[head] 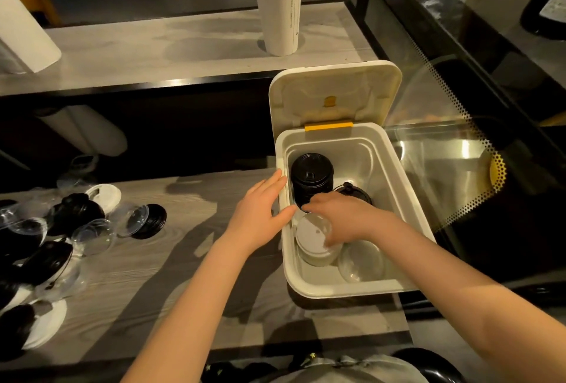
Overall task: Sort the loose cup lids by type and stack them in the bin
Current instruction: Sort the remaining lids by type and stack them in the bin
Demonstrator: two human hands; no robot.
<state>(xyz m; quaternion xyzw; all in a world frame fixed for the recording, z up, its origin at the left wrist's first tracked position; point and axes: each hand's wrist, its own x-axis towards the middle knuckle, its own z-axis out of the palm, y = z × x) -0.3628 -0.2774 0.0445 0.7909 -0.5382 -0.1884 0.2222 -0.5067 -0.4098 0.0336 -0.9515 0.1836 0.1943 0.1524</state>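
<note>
Head cam looking down: the white bin (pixel 337 289) sits at the right edge of the tabletop (pixel 171 260), flip lid (pixel 333 91) swung up and back on a yellow hinge piece (pixel 328 126). Inside it's sorted by type: a tall stack of black lids (pixel 311 174) with ribbed rims and a little sip tab in the far left corner, a short stack of flat white lids (pixel 309 243) along the near left wall, and clear lids (pixel 361 261) at the near right. One more black lid (pixel 356 191) peeks out just behind the right hand (pixel 346 217).

That hand is down in the bin over the white stack, fingers curled downward, fingertips near the base of the black stack. Can't tell if it's actually got anything.

The left hand (pixel 257 214) lies flat against the bin's left rim, fingers straight, thumb over the edge.

The loose lids (pixel 61 229), a jumble of black, white and clear domed ones, sit by the tabletop's left edge.

The tall white sleeve (pixel 280 3) on the far counter has print too small to read.
</note>
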